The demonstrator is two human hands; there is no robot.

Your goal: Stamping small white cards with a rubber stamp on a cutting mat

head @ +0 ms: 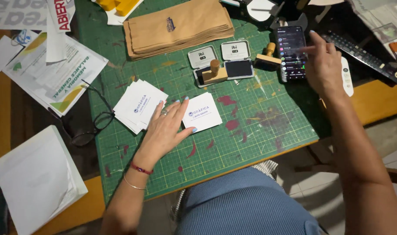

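My left hand (163, 126) lies flat, open, pinning white card (202, 112) mid-mat — right hand (324, 65), fingers loose and holding nothing, taps phone (292, 53) near the far edge — keep the card flat.

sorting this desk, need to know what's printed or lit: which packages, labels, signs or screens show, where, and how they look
phone: upright at mat's far right, dark lit screen, right hand touching it
white cards: fanned stack by left hand, blue mark
single white card: under the left fingers
brown paper bags: stack at top, small blue stamp
printed booklet: left, white with green and yellow
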